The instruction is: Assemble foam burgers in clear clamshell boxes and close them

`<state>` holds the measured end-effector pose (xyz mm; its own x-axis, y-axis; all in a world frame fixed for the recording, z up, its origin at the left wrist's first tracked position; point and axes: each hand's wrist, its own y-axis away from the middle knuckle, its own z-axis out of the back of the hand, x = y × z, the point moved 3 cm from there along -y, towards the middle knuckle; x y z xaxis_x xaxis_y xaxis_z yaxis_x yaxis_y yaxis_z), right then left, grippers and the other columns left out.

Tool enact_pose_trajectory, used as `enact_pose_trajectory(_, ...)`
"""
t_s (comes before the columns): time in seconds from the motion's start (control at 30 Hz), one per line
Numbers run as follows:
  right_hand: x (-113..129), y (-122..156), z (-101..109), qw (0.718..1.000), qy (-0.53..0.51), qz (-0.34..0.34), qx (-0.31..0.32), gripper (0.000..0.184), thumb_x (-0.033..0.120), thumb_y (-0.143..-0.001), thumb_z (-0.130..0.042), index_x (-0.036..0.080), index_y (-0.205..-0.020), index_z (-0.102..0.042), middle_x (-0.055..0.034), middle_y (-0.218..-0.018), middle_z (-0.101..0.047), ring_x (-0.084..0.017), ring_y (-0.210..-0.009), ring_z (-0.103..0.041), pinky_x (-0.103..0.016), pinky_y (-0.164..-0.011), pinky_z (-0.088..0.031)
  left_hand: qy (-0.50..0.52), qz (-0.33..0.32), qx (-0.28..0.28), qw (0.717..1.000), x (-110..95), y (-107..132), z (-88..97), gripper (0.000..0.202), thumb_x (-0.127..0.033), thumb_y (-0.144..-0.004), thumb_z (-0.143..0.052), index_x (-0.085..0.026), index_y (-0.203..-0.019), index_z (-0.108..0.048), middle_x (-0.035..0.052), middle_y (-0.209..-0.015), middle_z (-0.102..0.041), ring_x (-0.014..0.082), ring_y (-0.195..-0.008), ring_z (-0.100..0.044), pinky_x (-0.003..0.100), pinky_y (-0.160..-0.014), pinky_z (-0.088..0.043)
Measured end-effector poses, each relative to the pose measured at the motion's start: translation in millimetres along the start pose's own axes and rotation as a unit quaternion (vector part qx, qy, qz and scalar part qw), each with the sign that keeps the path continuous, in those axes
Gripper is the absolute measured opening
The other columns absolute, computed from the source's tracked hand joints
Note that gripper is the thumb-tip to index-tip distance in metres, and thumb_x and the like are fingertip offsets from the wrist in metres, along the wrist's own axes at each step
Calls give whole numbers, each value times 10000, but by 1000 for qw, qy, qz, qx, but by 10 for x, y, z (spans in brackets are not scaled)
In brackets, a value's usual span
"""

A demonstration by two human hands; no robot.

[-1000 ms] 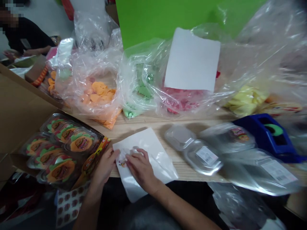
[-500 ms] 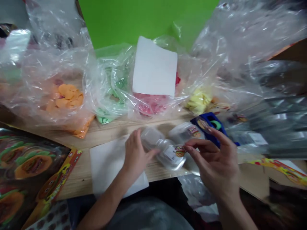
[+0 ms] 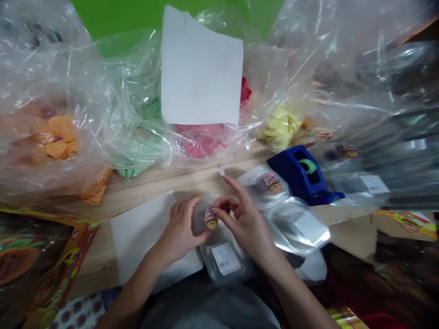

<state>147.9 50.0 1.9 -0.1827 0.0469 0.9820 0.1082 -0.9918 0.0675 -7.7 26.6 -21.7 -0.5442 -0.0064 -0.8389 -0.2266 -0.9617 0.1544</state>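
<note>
Right fingers (image 3: 226,217) at a burger sticker (image 3: 211,221), left fingers (image 3: 184,208) around a clear container (image 3: 199,218)

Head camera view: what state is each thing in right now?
Clear box: open, gripped by the left hand.
Sticker: against that box, edge pinched by the right hand; whether stuck, unclear.
Second clear box: open, another sticker on one half.
Tape dispenser: upright, roll loaded.
White sheet: lying flat, partly covered.
Yellow pieces: heaped.

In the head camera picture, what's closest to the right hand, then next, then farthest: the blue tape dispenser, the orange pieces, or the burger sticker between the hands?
1. Burger sticker: touching the right hand.
2. Blue tape dispenser: off to its right.
3. Orange pieces: way over left.
</note>
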Motion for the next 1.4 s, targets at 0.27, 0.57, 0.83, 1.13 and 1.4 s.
enact_pose_trajectory(0.27, -1, -28, -93, 991, 114, 62, -15, 640, 142, -825, -530, 272, -1400, -280, 24, -748, -620, -126, -649, -596, -277, -638, -518, 50, 11, -5, 999, 84, 16, -49, 930, -181, -643, -717, -228, -1389, -164, 150, -1348, -444, 319, -1282, -350, 521, -1040, -251)
enact_pose_trajectory(0.57, -29, 21, -210, 897, 381, 210, -79, 680, 275, -881, -501, 278, -1457, -140, -119, -1014, -625, -275, -839, -584, -445, -702, -479, -23, -57, -26, 998, 44, -21, -49, 869, -170, -627, -715, -202, -1341, -221, 166, -1308, -448, 325, -1252, -396, 523, -1032, -291)
enact_pose_trajectory(0.83, 165, 272, 60, 986, 112, 94, -79, 808, 299, -846, -588, 338, -1446, -49, -83, -1105, -596, -209, -924, -618, -415, -780, -538, -3, -191, -94, 977, -274, 144, 61, 856, -155, -738, -647, -251, -1387, -98, 155, -1343, -363, 280, -1273, -376, 477, -1033, -357)
enact_pose_trajectory(1.13, 599, 60, 1028, 991, 22, 43, -121, 920, 294, -749, -694, 368, -1426, -75, 3, -837, -629, -144, -681, -649, -266, -579, -552, -84, -57, -41, 994, -114, 11, -91, 983, -274, -710, -722, -311, -1406, -28, 159, -1426, -296, 353, -1324, -297, 570, -1023, -329)
enact_pose_trajectory(1.4, 122, -388, 1385, 928, 357, 29, -106, 872, 474, -664, -712, 190, -1397, -336, -155, -1135, -548, -263, -918, -588, -477, -812, -493, -60, 8, 17, 998, 8, -82, -118, 819, -221, -693, -707, -275, -1348, -218, 124, -1386, -377, 316, -1263, -377, 548, -1026, -319)
